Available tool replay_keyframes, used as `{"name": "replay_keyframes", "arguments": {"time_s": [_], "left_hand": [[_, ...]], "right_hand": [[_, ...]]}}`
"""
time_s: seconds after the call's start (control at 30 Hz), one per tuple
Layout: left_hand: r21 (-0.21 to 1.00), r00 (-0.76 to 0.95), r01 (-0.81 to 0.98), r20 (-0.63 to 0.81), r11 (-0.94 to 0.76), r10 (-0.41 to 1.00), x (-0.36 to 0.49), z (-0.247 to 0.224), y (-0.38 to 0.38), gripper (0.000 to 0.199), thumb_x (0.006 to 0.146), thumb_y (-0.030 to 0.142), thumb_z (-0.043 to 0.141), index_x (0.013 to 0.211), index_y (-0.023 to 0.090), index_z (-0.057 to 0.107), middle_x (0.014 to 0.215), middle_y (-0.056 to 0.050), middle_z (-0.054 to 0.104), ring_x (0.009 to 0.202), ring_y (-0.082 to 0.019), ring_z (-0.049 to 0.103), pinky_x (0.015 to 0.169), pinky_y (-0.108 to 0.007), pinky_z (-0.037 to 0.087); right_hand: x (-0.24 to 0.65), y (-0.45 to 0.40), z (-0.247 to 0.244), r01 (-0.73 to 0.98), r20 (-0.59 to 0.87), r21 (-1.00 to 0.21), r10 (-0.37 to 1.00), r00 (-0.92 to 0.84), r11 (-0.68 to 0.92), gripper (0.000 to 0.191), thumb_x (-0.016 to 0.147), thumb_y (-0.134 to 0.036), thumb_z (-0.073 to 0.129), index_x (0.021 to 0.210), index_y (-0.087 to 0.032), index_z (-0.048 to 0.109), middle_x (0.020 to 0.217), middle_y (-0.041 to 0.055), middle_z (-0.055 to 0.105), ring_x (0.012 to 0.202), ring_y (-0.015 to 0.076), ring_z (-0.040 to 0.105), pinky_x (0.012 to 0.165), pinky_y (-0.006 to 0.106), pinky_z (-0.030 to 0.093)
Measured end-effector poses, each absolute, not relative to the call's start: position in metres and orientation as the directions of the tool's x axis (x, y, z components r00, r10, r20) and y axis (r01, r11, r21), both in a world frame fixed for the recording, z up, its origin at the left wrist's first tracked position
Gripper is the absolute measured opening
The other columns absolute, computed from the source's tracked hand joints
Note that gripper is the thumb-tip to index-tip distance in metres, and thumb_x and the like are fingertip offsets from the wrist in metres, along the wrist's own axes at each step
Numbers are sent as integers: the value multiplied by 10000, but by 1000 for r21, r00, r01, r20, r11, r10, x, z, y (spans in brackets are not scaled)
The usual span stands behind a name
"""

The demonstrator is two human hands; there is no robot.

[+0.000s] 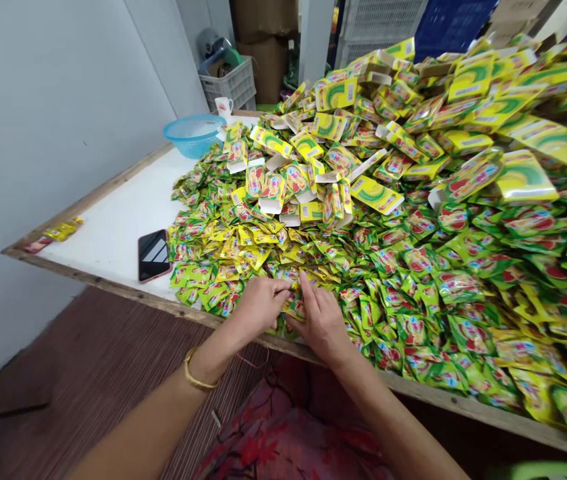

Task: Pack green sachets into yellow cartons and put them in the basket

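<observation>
Close to the table's front edge, my left hand is closed, its thumb and forefinger pinched at the upper left of a small printed yellow-green packet. My right hand grips the same piece from the right, thumb below and forefinger stretched along its upper side. Whether it is a sachet or a small carton I cannot tell, since the fingers cover much of it. Around both hands lie many green sachets with red fruit prints, and yellow sachets just beyond. Yellow cartons, some with open flaps, are heaped behind them.
A phone lies left of the sachets. Further left is a strip of small yellow-red packets in the table corner. A blue basket and a white mug stand at the back. A wooden rim edges the table.
</observation>
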State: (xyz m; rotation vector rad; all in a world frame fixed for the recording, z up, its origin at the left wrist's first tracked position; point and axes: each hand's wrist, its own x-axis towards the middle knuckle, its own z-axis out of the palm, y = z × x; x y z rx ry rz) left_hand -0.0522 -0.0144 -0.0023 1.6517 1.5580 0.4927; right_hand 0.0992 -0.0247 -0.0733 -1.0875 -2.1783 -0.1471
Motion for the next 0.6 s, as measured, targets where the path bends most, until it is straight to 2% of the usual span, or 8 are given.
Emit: {"name": "replay_keyframes", "arguments": {"time_s": [0.07, 0.17, 0.3, 0.47, 0.6], "left_hand": [[771, 194, 633, -242, 67, 951, -48, -6, -13, 270, 832, 167, 451, 590, 162, 572, 325, 87, 396, 310, -95, 487, 397, -179, 317], [820, 191, 553, -300, 150, 935, -41, -9, -11, 274, 835, 163, 434, 600, 165, 575, 323, 88, 388, 298, -97, 484, 351, -172, 286], [849, 99, 466, -330, 249, 939, -42, -7, -11, 211, 827, 194, 477, 742, 145, 665, 344, 87, 431, 279, -93, 445, 333, -181, 277], [856, -7, 426, -320, 292, 947, -49, -6, -14, 197, 818, 212, 513, 840, 131, 691, 320, 103, 396, 259, -79, 387, 331, -177, 267], [857, 74, 426, -353, 291, 933, -44, -9, -14, 212, 826, 196, 476, 775, 128, 670, 309, 104, 375, 252, -72, 378, 324, -168, 247]], "right_hand": [[101, -24, -75, 746, 621, -193, 668, -410, 637, 772, 900, -371, 483, 1477, -67, 69, 1096, 163, 593, 905, 246, 533, 781, 363, 438], [103, -24, -78, 760, 621, -201, 680, -389, 618, 764, 903, -354, 481, 1478, -77, 60, 1127, 159, 588, 937, 245, 531, 796, 356, 430], [102, -24, -76, 792, 602, -194, 707, -370, 579, 764, 900, -381, 480, 1476, -86, 74, 1151, 152, 584, 947, 241, 534, 793, 349, 412], [99, -24, -72, 865, 490, -187, 808, -329, 465, 723, 854, -438, 523, 1440, -118, 246, 1081, 119, 599, 905, 244, 525, 765, 355, 388], [101, -25, -72, 865, 483, -166, 803, -348, 474, 659, 842, -441, 537, 1384, -110, 358, 1010, 112, 597, 890, 245, 506, 755, 348, 372]]}}
